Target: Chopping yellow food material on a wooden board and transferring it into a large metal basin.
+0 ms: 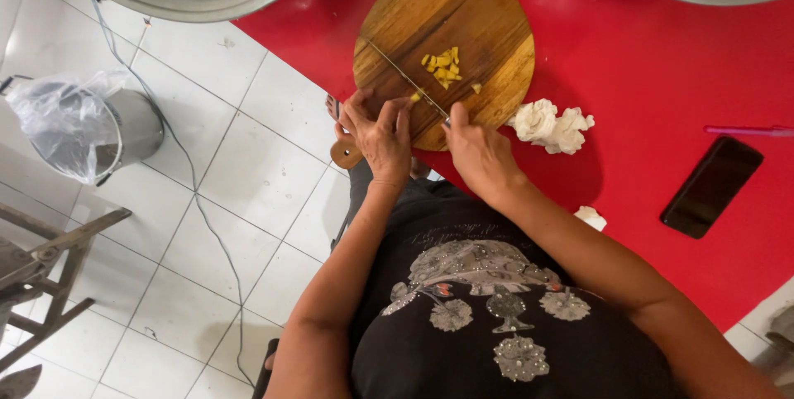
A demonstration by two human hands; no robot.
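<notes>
On the round wooden cutting board (463, 27), at the near edge of the red table (662, 101), the right hand (475, 151) is clenched around the handle of a knife (405, 78), its thin blade lying slantwise across the board; the left hand (380, 130) pinches a small yellow piece (416, 97) just beside the blade; a heap of diced yellow pieces (443, 65) lies beyond the blade; crumpled white tissue (550, 124) sits right of the board; a dark phone (711, 186) lies well apart.
</notes>
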